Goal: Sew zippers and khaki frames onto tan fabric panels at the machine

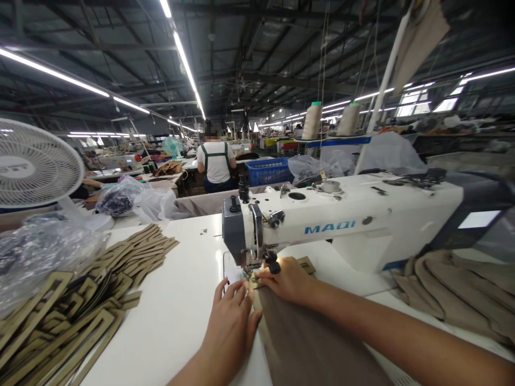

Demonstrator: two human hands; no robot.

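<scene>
A brown piece of cloth (309, 338) lies under the head of a white sewing machine (386, 220) and hangs toward me. My left hand (231, 319) rests left of the needle area, fingers spread and stretched forward, tips beside the presser foot (252, 273) at the cloth's edge. To the right of the foot, my right hand (292, 279) has its thumb and fingers closed together on the cloth close to the needle. A small tan strip (306, 265) shows behind that hand. The fingertips of both hands are partly hidden by machine parts.
A heap of tan cut pieces with slots (92, 300) covers the table's left side, beside clear plastic bags (44, 252) and a white fan (36, 163). Folded brown cloth (454, 289) lies right. Thread cones (313, 122) stand behind the machine; a person (217, 163) sits farther back.
</scene>
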